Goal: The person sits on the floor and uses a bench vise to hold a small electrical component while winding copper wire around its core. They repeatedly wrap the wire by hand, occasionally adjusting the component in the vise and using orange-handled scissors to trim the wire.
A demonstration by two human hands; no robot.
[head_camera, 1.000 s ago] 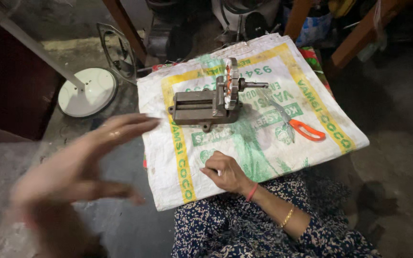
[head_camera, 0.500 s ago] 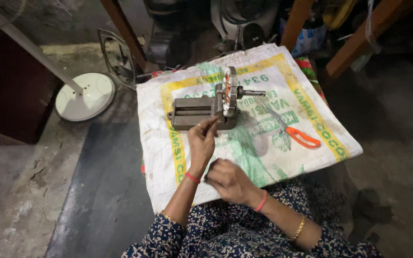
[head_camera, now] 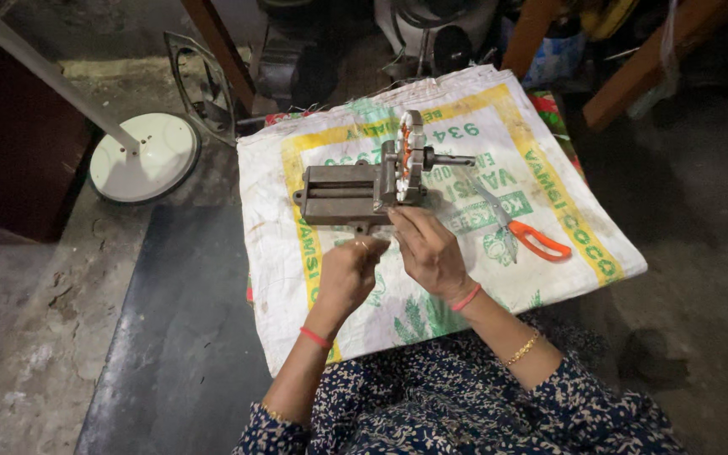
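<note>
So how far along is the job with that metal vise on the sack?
Set up already: the grey vise sits on the printed sack and grips a round metal part with copper windings. In hand: the right hand reaches up to that part, and the left hand is closed just below the vise; what it pinches is too small to tell. The orange-handled scissors lie unused. How much remains can't be judged.
</note>
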